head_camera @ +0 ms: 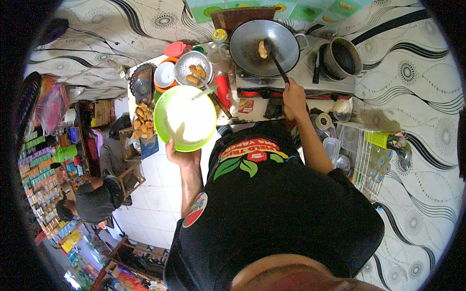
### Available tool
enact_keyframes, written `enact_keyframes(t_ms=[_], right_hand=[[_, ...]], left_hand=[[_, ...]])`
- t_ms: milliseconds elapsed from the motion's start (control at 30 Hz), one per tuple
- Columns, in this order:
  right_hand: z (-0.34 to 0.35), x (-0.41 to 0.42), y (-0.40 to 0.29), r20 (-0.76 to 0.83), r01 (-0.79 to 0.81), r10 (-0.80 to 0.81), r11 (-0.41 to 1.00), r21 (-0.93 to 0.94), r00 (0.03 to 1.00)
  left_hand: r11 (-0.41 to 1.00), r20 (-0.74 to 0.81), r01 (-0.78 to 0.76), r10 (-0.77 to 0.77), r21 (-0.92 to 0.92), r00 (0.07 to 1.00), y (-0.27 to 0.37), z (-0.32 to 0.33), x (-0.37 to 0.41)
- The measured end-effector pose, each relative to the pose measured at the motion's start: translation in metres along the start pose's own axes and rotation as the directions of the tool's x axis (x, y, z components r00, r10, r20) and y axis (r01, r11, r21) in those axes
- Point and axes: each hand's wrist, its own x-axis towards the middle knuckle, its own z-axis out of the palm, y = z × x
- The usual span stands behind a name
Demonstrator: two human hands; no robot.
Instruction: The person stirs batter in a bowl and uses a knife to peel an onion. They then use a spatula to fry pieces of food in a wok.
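Note:
My left hand (183, 154) grips the lower rim of a lime-green bowl (159, 125), whose pale contents are washed out by glare. A light-coloured utensil handle (205, 92) leans over the bowl's far rim. In my right hand (295, 95) is the dark handle of a spatula (278, 65). Its blade reaches into a large wok (244, 54) on the gas stove (335, 85), beside one golden fried piece (262, 50). Above the bowl rests a perforated metal skimmer (185, 62) with two browned pieces (197, 71) on it.
Fried pieces (143, 120) are heaped on a plate at the counter's left. A saucepan (358, 62) stands on the right of the stove. White bowl (164, 74), jar (218, 52) and red packet (222, 91) crowd the counter. A wire rack (358, 160) is at right; a person (98, 200) sits left.

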Motion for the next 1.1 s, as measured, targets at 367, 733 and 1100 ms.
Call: enact_keyframes(t_ms=[367, 733, 1100], right_hand=[[0.009, 0.0, 0.003, 0.018, -0.06, 0.059, 0.996, 0.061, 0.998], [0.011, -0.003, -0.006, 0.015, -0.029, 0.029, 0.999, 0.013, 0.999], [0.015, -0.031, -0.054, 0.005, -0.2, 0.2, 0.979, 0.041, 0.98]], left_hand=[[1.0, -0.036, -0.021, 0.021, 0.013, 0.999, 0.009, -0.003, -0.002], [0.998, -0.011, -0.02, 0.02, -0.064, 1.0, 0.023, -0.018, 0.015], [0.993, -0.018, -0.044, 0.043, -0.106, 0.999, 0.059, -0.048, 0.063]])
